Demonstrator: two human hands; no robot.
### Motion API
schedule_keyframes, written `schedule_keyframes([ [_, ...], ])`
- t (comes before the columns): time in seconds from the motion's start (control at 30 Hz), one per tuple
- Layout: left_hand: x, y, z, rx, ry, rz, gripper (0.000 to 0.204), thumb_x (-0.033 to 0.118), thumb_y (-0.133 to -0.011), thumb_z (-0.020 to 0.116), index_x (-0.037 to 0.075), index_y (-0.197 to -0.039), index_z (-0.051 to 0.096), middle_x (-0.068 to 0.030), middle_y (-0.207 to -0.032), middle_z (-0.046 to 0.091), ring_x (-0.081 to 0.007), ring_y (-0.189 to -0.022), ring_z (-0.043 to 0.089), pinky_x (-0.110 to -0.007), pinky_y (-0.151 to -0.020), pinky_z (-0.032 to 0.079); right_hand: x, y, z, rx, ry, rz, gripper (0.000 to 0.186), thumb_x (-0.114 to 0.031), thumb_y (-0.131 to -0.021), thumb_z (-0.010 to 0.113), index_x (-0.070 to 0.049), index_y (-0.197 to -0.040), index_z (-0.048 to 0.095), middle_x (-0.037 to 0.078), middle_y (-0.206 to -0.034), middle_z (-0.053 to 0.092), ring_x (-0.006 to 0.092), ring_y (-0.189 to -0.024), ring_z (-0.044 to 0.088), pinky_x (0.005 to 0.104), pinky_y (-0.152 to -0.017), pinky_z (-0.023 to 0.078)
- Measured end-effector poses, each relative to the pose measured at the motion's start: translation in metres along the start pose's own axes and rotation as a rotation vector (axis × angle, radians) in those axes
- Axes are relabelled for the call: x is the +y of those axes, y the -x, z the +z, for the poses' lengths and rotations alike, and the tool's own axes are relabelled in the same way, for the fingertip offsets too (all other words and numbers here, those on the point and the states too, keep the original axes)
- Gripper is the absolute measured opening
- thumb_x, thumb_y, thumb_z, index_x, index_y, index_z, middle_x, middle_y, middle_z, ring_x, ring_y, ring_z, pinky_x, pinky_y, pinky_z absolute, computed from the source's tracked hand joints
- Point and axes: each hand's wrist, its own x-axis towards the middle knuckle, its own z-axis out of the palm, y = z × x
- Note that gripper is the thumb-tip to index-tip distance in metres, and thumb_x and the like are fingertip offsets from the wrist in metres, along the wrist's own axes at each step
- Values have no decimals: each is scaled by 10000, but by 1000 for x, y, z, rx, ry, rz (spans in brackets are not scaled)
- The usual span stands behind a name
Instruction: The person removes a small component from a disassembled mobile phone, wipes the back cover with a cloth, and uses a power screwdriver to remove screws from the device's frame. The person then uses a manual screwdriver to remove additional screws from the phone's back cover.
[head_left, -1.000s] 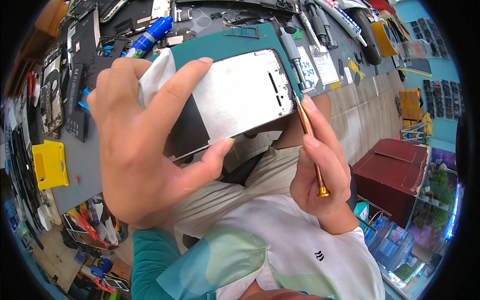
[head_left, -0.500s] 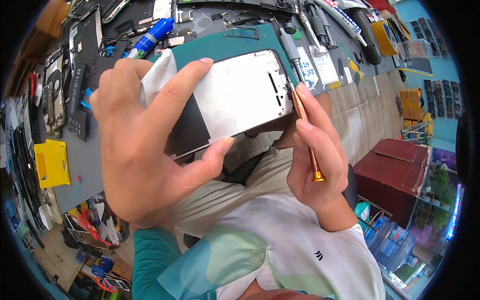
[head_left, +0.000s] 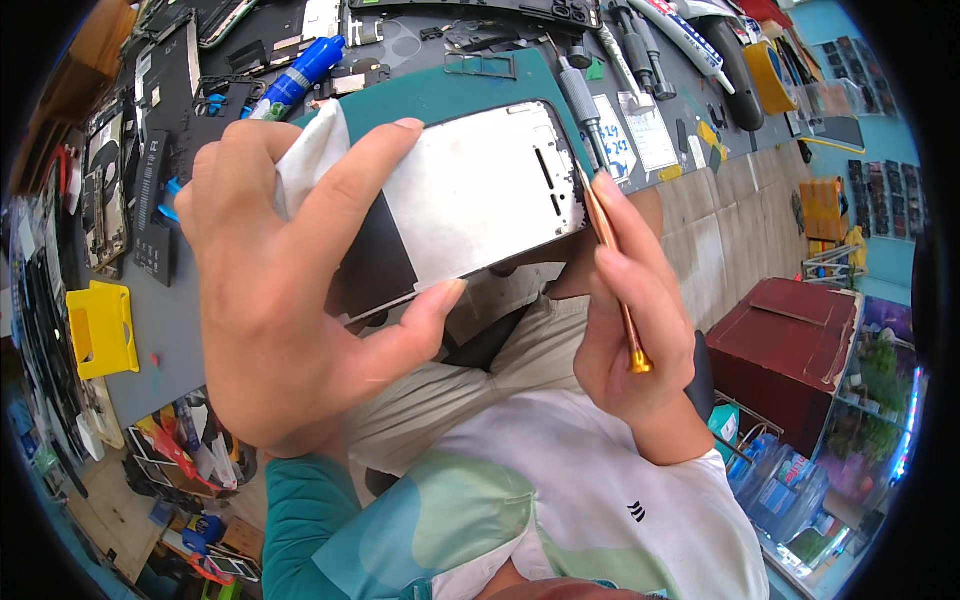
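Observation:
My left hand (head_left: 290,270) grips a phone screen panel (head_left: 470,200) by its long edges, thumb below and index finger above. The panel's silvery metal back faces up, with a black strip near my palm. A crumpled white cloth (head_left: 318,150) is tucked between this hand's fingers. In my right hand (head_left: 640,320) is a slim copper-coloured screwdriver (head_left: 612,245) with a gold end cap, pinched between thumb and fingers. Its tip is at the panel's right short edge; whether it touches cannot be made out.
A green mat (head_left: 400,100) lies on the grey bench under the panel's far side. Beyond it are a blue tube (head_left: 305,75), grey screwdrivers (head_left: 635,50) and loose phone parts. A yellow plastic holder (head_left: 102,330) is at left. A dark red box (head_left: 780,340) stands at right.
The screwdriver's gold end has dropped slightly toward me, and my right fingers have shifted along with it. The panel and my left hand have barely moved.

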Motion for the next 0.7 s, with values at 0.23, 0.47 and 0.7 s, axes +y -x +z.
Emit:
schedule_keyframes([
  [0.23,1,-1,-2,-18,-9,-20,850,452,-611,868,118,-1387,776,-141,-1110,539,-327,-1036,534,-423,-969,407,1,0,0,3,-15,3,524,179,-931,724,40,-1399,536,438,-1446,609,566,-1300,686,512,-1030,645],
  [0.47,0,-1,0,-3,5,-21,856,453,-600,867,124,-1385,778,-137,-1106,542,-329,-1034,530,-430,-974,406,5,-5,5,13,-5,-15,533,177,-928,730,39,-1404,535,434,-1445,614,564,-1308,682,517,-1039,641],
  [0.7,3,3,-2,-13,11,-23,863,460,-598,864,125,-1389,775,-140,-1105,541,-336,-1035,527,-430,-982,400,3,-4,5,24,-12,-23,538,188,-919,725,39,-1402,542,431,-1436,622,567,-1290,691,521,-1023,648],
])
